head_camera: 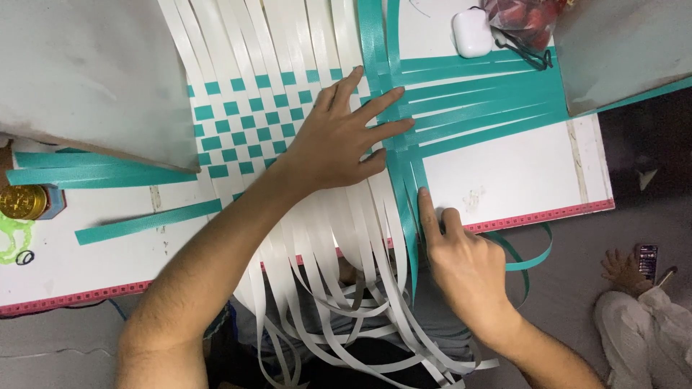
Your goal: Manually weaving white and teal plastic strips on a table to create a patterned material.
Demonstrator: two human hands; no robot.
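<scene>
Nearest, loose ends of white flat plastic strips [339,317] spilling off the board's near edge over the lap, curling and crossing. Just above, right hand [461,263] resting knuckles-up on the white board with a red patterned border [504,173], not clenched, forefinger stretched out and pressing the side of an upright teal plastic strip [412,209]; nothing gripped. Further up, left hand [346,137] spread flat, fingers fanned, pinning the woven patch where white uprights meet teal cross-strips [483,97]; holding down, not grasping. Left of that palm, finished teal-and-white checker weave [245,122].

Likely trouble: weave loosening if the flat palm lifts, since only pressure keeps the crossings tight; the pushed teal upright buckling or sliding over its neighbour if shoved too hard; unwoven teal ends on the right fanning further apart and losing order.

Around: spare teal strip lengths [144,220] lying on the board's left part, near a gold round tin [21,200] and a pale green ring-shaped bit [13,238]. At the far edge, white rounded earbud case [472,32] and clear bag of red contents [522,18], touching the teal ends and close enough to snag them. Grey sheets [86,72] covering both far corners. Lower right, on the floor, another person's hand [621,268] beside a phone [646,261], well apart.
</scene>
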